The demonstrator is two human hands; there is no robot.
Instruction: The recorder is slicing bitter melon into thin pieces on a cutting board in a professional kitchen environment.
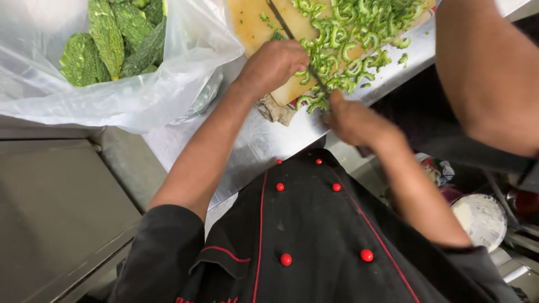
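My left hand rests curled on the wooden cutting board, pressing down a piece of bitter gourd that is mostly hidden under the fingers. My right hand grips the handle of a knife at the counter's edge. The knife's long dark blade runs diagonally across the board beside my left knuckles. A heap of green bitter gourd slices covers the right part of the board.
A clear plastic bag of whole bitter gourds lies on the steel counter to the left. A crumpled cloth sits under the board's corner. Another person's arm crosses the upper right. A white bowl stands low right.
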